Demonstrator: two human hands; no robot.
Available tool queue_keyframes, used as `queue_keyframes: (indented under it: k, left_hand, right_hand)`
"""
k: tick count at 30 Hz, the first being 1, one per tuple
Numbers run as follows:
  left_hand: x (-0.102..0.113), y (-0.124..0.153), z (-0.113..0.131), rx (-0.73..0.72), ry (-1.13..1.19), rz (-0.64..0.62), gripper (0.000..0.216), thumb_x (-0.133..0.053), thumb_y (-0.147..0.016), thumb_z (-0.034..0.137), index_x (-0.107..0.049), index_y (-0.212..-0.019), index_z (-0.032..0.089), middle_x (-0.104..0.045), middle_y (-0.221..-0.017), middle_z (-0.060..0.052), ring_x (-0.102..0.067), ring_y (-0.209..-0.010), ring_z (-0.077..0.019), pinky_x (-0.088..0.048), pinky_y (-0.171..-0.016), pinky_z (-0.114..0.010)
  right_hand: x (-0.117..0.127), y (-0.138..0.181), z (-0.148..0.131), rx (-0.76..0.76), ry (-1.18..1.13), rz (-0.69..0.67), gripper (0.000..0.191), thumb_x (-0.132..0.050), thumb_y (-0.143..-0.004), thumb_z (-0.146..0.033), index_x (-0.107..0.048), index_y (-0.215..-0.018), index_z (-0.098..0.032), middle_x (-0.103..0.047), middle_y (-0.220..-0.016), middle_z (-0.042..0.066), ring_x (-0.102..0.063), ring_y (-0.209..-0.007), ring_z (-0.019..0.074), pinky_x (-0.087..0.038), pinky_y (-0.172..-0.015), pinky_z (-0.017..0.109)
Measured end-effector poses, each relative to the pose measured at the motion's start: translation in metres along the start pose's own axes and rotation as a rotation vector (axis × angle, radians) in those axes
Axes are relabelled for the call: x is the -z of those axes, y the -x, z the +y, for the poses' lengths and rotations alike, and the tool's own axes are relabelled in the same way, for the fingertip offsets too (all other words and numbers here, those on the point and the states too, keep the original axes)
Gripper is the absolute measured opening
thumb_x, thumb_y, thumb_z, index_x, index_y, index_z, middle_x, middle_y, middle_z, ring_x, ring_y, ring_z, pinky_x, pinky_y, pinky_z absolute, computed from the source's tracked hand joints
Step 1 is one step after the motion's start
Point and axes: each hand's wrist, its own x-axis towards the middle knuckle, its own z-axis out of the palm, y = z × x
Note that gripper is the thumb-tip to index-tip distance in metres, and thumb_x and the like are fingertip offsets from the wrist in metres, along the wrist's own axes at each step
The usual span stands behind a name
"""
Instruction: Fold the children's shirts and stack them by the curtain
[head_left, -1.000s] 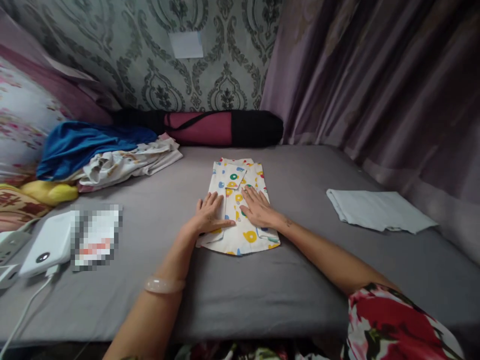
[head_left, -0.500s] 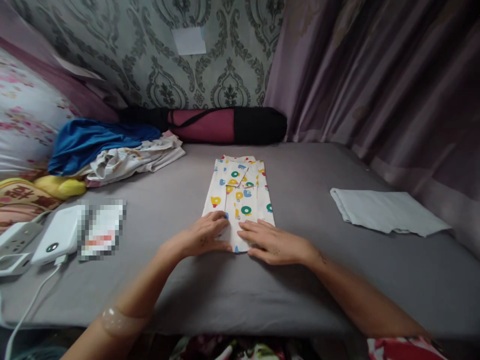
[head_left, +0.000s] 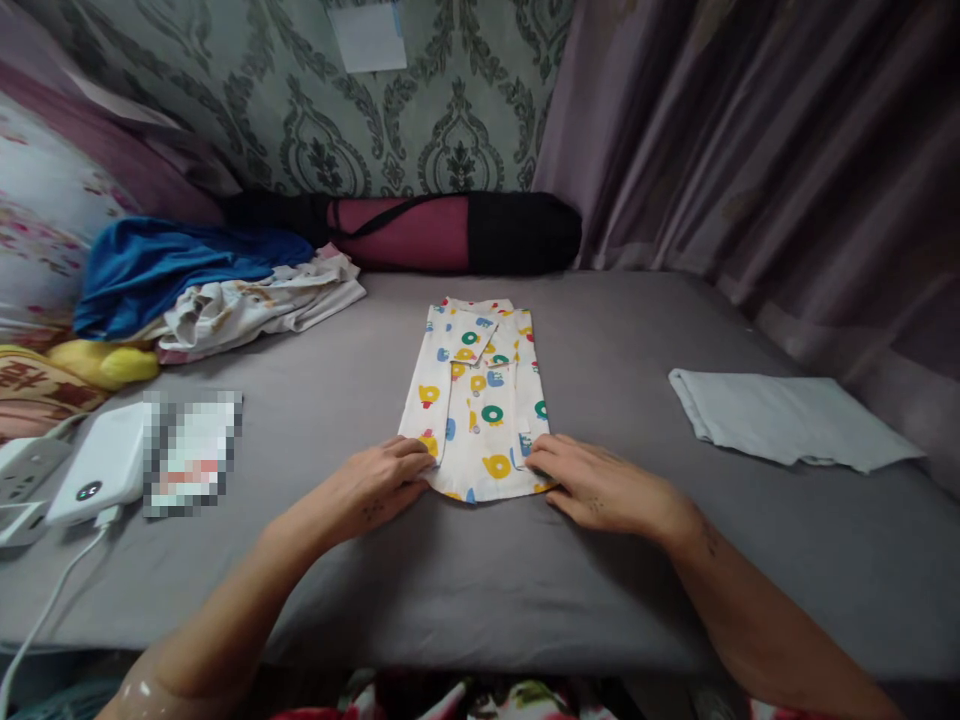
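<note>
A white shirt (head_left: 486, 445) printed with yellow, green, blue and red figures lies on the grey sheet, its sides and sleeves folded inward and its collar at the far end. At its near left corner, my left hand (head_left: 382, 480) pinches the hem between thumb and fingers. My right hand (head_left: 600, 485) grips the near right corner the same way. The curved bottom edge shows between both hands, resting on the sheet. My fingertips partly cover the two corners.
A folded pale grey cloth (head_left: 787, 418) lies at right. On the left are a white power bank (head_left: 105, 465) with a cable, a blurred packet (head_left: 193, 450), a power strip (head_left: 34, 470) and a blue garment (head_left: 187, 265). A black and maroon bag (head_left: 420, 232) lies along the wall.
My hands have moved apart, from lying flat over the shirt's lower middle to its two near corners, where the fingers have closed. The view has tilted slightly downward.
</note>
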Motion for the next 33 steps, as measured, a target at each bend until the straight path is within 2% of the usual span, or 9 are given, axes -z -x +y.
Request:
queue_keyframes:
  k: [6, 11, 15, 23, 29, 33]
  left_hand:
    - [-0.004, -0.001, 0.000, -0.003, -0.037, -0.019, 0.037, -0.040, -0.086, 0.011, -0.059, -0.116, 0.021, -0.062, -0.120, -0.009, -0.057, -0.112, -0.0233, -0.050, -0.094, -0.038]
    - [-0.001, -0.001, -0.002, -0.014, 0.019, 0.041, 0.042, -0.037, -0.087, 0.009, -0.057, -0.121, 0.022, -0.060, -0.125, -0.009, -0.055, -0.116, -0.0228, -0.050, -0.096, -0.038]
    - [-0.003, 0.001, -0.013, 0.009, 0.033, 0.090, 0.044, -0.039, -0.086, 0.008, -0.059, -0.121, 0.025, -0.061, -0.126, -0.008, -0.054, -0.117, -0.0223, -0.048, -0.098, -0.038]
    - [-0.006, 0.004, -0.045, -0.035, 0.122, 0.129, 0.041, -0.046, -0.087, 0.016, -0.058, -0.124, 0.026, -0.060, -0.129, -0.007, -0.052, -0.122, -0.0232, -0.044, -0.104, -0.041]
    - [0.001, -0.002, -0.048, 0.057, 0.213, 0.174, 0.031, -0.042, -0.095, 0.029, -0.064, -0.115, 0.023, -0.065, -0.120, -0.008, -0.058, -0.114, -0.0212, -0.046, -0.100, -0.038]
    - [0.004, -0.006, -0.046, 0.135, 0.258, 0.230, 0.028, -0.044, -0.095, 0.034, -0.067, -0.107, 0.023, -0.069, -0.111, -0.007, -0.061, -0.106, -0.0201, -0.047, -0.095, -0.035]
  right_hand:
    - [-0.006, -0.002, -0.010, -0.025, 0.093, 0.041, 0.022, -0.045, -0.084, -0.008, -0.055, -0.100, -0.018, -0.057, -0.105, 0.011, -0.053, -0.098, 0.0228, -0.045, -0.087, 0.036]
    - [-0.012, -0.007, -0.013, -0.079, 0.163, 0.062, 0.023, -0.044, -0.081, -0.007, -0.053, -0.099, -0.017, -0.055, -0.107, 0.012, -0.051, -0.096, 0.0243, -0.046, -0.083, 0.037]
    - [-0.014, -0.009, -0.011, -0.090, 0.166, 0.061, 0.030, -0.042, -0.078, -0.001, -0.051, -0.101, -0.018, -0.054, -0.107, 0.011, -0.051, -0.098, 0.0234, -0.046, -0.084, 0.036]
    - [-0.011, -0.010, 0.007, -0.152, 0.148, 0.113, 0.031, -0.041, -0.081, 0.000, -0.054, -0.103, -0.017, -0.054, -0.110, 0.011, -0.054, -0.097, 0.0218, -0.046, -0.080, 0.033]
    - [-0.005, -0.011, 0.025, -0.094, -0.004, 0.179, 0.027, -0.041, -0.091, -0.010, -0.061, -0.104, -0.020, -0.058, -0.108, 0.009, -0.057, -0.096, 0.0191, -0.047, -0.083, 0.032]
    - [-0.002, -0.014, 0.034, -0.066, -0.115, 0.199, 0.028, -0.042, -0.091, -0.012, -0.066, -0.101, -0.022, -0.062, -0.106, 0.007, -0.059, -0.095, 0.0176, -0.046, -0.084, 0.030]
